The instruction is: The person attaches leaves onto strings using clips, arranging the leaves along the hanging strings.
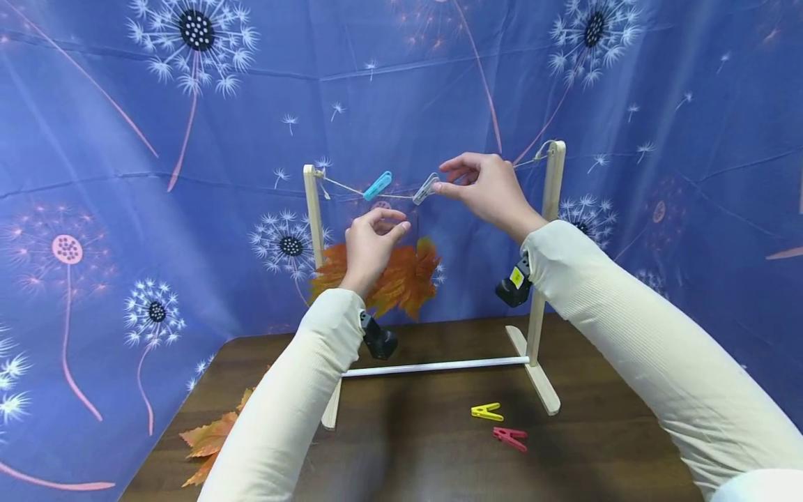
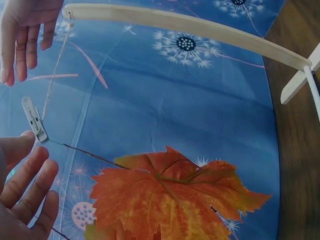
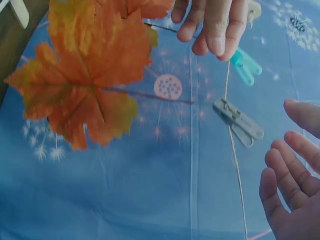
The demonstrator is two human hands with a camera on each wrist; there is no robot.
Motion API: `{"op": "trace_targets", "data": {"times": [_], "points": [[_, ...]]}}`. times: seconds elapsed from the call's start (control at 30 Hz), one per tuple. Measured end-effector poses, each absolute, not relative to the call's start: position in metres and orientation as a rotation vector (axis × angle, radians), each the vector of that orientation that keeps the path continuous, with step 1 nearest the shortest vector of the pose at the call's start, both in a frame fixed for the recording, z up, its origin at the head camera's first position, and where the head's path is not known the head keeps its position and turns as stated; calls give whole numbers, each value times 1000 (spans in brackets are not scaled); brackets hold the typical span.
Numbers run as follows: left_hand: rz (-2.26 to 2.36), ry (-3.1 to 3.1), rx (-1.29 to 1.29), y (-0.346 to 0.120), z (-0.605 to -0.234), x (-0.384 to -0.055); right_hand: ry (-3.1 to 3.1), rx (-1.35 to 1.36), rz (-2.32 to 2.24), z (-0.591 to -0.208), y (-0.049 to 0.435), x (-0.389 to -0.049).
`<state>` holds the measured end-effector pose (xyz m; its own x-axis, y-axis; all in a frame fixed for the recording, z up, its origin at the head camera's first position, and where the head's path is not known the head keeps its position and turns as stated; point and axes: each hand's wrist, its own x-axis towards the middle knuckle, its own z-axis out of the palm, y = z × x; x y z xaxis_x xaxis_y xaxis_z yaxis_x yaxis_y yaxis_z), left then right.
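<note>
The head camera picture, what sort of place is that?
Perhaps an indoor craft or filming corner: a dandelion-printed blue cloth backdrop hangs behind a dark brown wood-look table, where a pale wooden frame stands.

Blue cloth backdrop (image 1: 376,42) behind dark brown wood-look table (image 1: 596,446).
We see creased fabric across the top and down both sides of the head view, white dandelion prints (image 1: 196,30) upper left and upper right, a pink dandelion print (image 1: 67,249) at left; light uneven on the folds, soft shadow (image 1: 392,432) lower middle of the tabletop.
</note>
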<state>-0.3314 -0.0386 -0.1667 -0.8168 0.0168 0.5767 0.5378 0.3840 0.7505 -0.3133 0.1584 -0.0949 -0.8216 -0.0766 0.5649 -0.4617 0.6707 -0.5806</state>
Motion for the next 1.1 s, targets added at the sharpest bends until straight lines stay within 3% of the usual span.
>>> {"op": "trace_targets", "data": {"times": [0.6, 1.1], "points": [[-1522, -2185, -632, -81, -188, -300, -2351, 458, 1205, -144, 164, -281], [-1254, -2406, -465, -157, -256, -277, -2454, 451, 1297, -209, 193, -262]]}}
